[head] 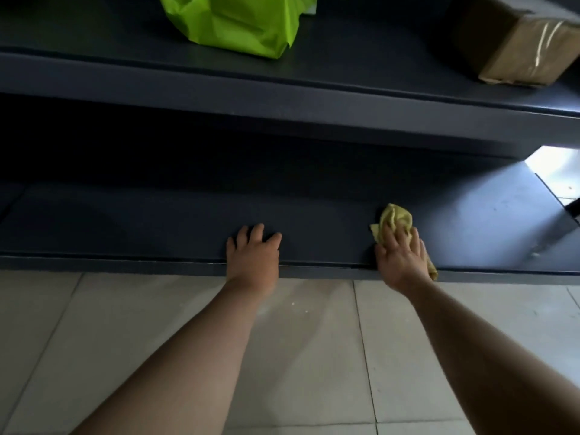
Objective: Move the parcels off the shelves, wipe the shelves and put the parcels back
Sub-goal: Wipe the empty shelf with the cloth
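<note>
A dark lower shelf (157, 227) runs across the view, with no parcels on it. My right hand (403, 255) presses a crumpled yellow-green cloth (395, 219) flat against this shelf near its front edge. My left hand (253, 252) rests on the same shelf, fingers spread, holding nothing. On the upper shelf (345, 98) stand a bright green plastic parcel (238, 23) at the top middle and a brown taped cardboard parcel (527, 48) at the top right.
Pale floor tiles (94, 324) lie below the shelf's front edge. The back of the lower shelf is in deep shadow. A lit patch of floor (555, 171) shows past the shelf's right end.
</note>
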`<state>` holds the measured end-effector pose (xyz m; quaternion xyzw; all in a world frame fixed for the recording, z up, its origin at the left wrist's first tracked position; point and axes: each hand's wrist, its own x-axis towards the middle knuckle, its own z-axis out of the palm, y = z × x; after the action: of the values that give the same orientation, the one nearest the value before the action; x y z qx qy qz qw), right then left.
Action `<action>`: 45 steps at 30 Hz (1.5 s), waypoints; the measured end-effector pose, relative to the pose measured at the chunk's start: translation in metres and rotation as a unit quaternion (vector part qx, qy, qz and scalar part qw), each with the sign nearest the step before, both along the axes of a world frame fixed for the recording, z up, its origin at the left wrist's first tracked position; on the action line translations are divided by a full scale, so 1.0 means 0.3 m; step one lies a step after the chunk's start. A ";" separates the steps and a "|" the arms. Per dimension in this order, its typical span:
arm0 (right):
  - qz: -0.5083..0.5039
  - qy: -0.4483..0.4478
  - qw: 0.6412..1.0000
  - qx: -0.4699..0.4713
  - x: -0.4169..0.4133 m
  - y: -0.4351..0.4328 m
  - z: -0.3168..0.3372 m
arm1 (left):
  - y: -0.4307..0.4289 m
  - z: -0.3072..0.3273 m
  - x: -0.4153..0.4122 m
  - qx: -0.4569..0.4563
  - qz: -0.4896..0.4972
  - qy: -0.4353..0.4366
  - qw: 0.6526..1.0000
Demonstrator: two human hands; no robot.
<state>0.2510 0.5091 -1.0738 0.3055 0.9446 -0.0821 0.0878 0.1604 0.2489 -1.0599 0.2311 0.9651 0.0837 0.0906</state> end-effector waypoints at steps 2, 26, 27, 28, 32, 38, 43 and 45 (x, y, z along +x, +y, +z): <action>0.020 -0.026 0.999 -0.004 -0.034 -0.094 0.004 | 0.026 0.003 0.010 0.005 -0.019 -0.008 1.000; 0.194 0.016 0.980 -0.046 -0.171 0.043 -0.001 | 0.338 -0.083 0.088 0.029 0.082 0.044 0.995; 0.189 0.022 0.981 -0.046 -0.175 0.075 -0.001 | 0.358 -0.086 0.095 0.032 0.087 0.049 0.994; 0.176 0.025 0.983 -0.042 -0.176 0.111 0.000 | 0.375 -0.087 0.102 0.036 0.086 0.053 0.994; 0.085 0.022 0.996 -0.021 -0.145 0.307 -0.009 | 0.447 -0.089 0.128 0.039 0.060 0.071 0.995; -0.068 0.033 0.996 -0.045 -0.038 0.429 -0.003 | 0.455 -0.090 0.125 0.026 0.045 0.064 0.997; 0.060 0.058 0.996 -0.029 0.017 0.166 -0.011 | 0.463 -0.072 0.130 0.015 0.055 0.050 0.997; 0.119 0.094 0.988 -0.028 0.066 0.117 -0.016 | 0.487 -0.063 0.138 0.019 0.067 0.035 0.997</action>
<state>0.2707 0.5441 -1.0786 0.1795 0.9756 -0.1256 0.0164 0.2017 0.3950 -1.0789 0.1706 0.9791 0.0999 0.0469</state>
